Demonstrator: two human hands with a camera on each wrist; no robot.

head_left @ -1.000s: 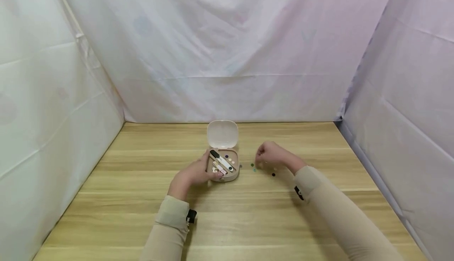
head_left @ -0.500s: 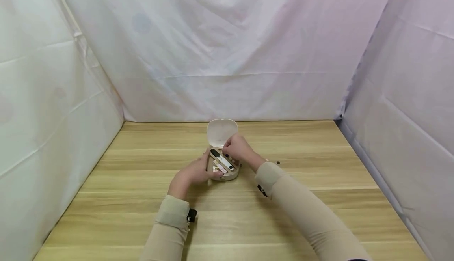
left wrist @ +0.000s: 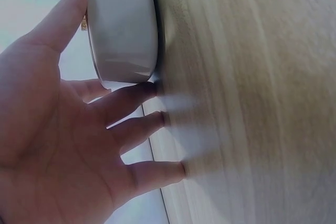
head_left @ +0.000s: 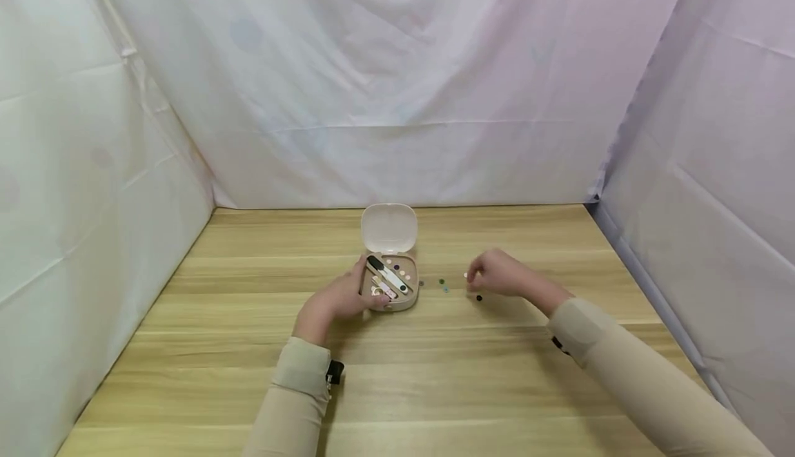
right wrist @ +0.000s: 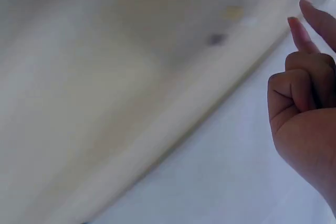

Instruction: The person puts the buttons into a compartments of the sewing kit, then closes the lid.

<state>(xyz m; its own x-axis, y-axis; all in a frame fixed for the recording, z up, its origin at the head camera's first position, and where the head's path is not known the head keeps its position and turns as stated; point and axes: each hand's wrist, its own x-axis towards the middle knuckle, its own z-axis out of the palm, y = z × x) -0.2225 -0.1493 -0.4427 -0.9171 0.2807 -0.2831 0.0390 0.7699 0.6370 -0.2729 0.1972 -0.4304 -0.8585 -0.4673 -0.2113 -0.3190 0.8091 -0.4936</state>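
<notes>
A small beige case stands on the table with its lid raised. In it lie a black-and-white tool, pink and white pieces, and several small round buttons. My left hand grips the case's left side, thumb over the front rim; the left wrist view shows the other fingers spread below its corner. To the right, my right hand hovers low among loose buttons, near a white button and a black button. In the right wrist view, its thumb and index finger are apart, nothing visible between them.
A green button, a teal button and a grey button lie between the case and my right hand. White cloth hangs behind the wooden table and along both sides.
My right hand went left over the open case, then came back right to the loose buttons. A pale button now shows at the back of the case. The left hand stays put.
</notes>
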